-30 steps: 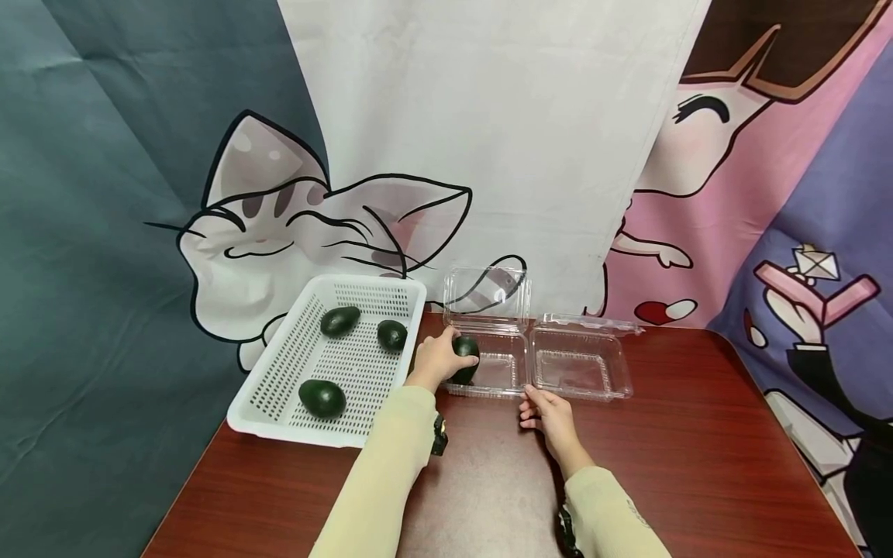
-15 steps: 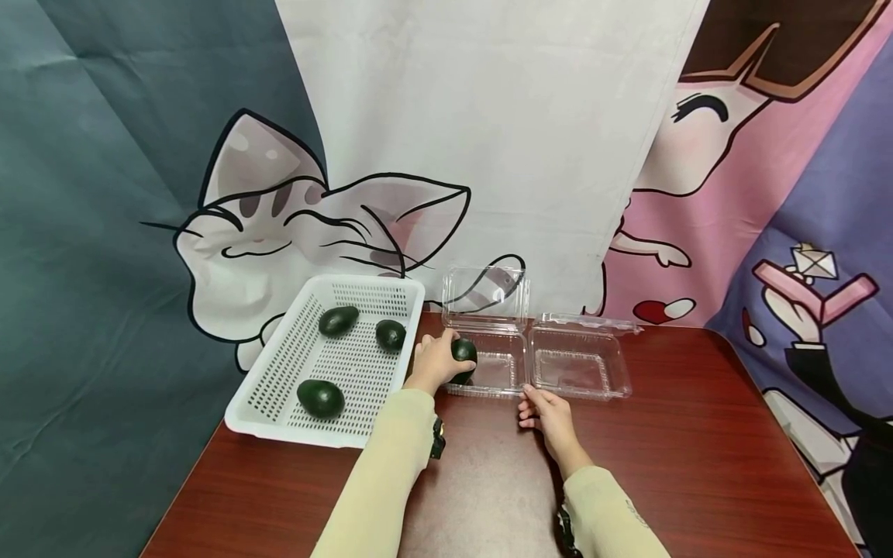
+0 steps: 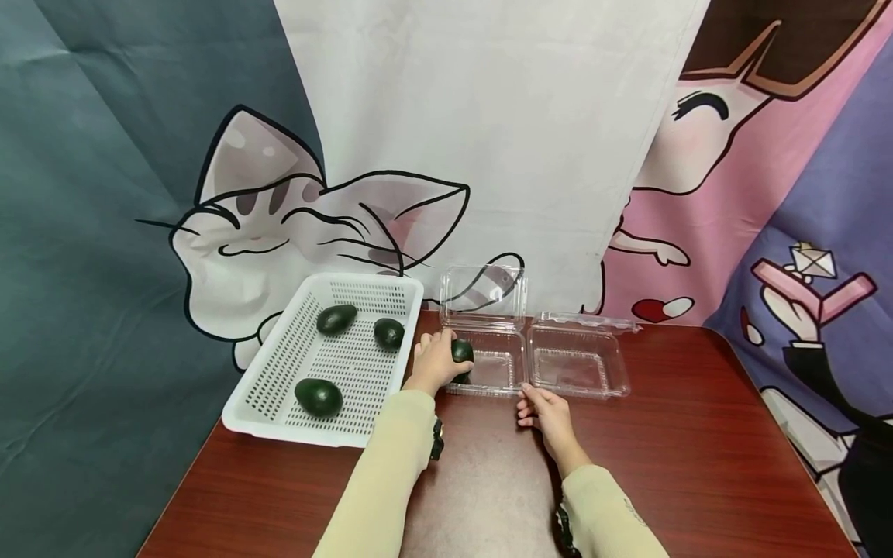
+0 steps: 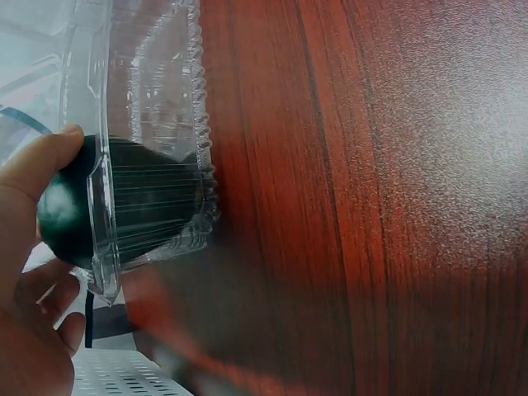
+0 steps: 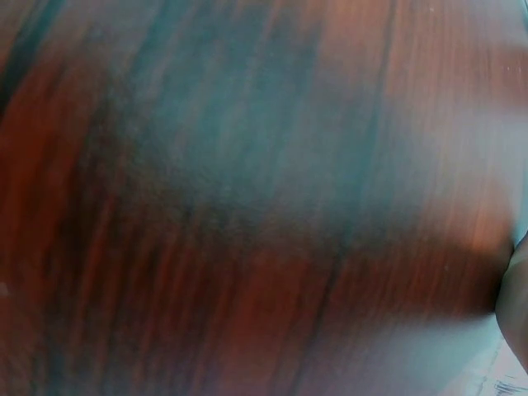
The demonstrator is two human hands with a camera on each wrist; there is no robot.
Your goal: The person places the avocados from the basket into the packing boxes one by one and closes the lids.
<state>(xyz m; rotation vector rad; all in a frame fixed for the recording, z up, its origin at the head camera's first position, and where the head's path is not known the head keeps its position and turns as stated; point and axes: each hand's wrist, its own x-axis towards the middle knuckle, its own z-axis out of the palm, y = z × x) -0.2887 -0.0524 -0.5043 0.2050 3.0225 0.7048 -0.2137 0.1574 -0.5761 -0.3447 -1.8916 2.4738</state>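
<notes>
A dark green avocado point(image 3: 462, 359) sits at the left end of the left clear plastic clamshell box point(image 3: 498, 372). My left hand point(image 3: 434, 363) grips it from the left, thumb on the near side. Through the clear wall, the left wrist view shows the avocado point(image 4: 157, 198) low inside the box, with the thumb point(image 4: 49, 157) against it above the rim. My right hand point(image 3: 547, 415) pinches the same box's near right corner between thumb and forefinger. Only a sliver of that hand point(image 5: 516, 309) enters the right wrist view.
A white perforated basket point(image 3: 237, 415) stands at the left, holding three avocados point(image 3: 318, 397). A second clear clamshell box point(image 3: 575, 368) stands open against the first one's right side. The first box's raised lid point(image 3: 484, 298) leans towards the printed cloth behind the brown table point(image 3: 684, 449).
The gripped avocado has shifted very slightly left with my left hand. My right hand keeps its hold on the box corner. The head view has drifted a little.
</notes>
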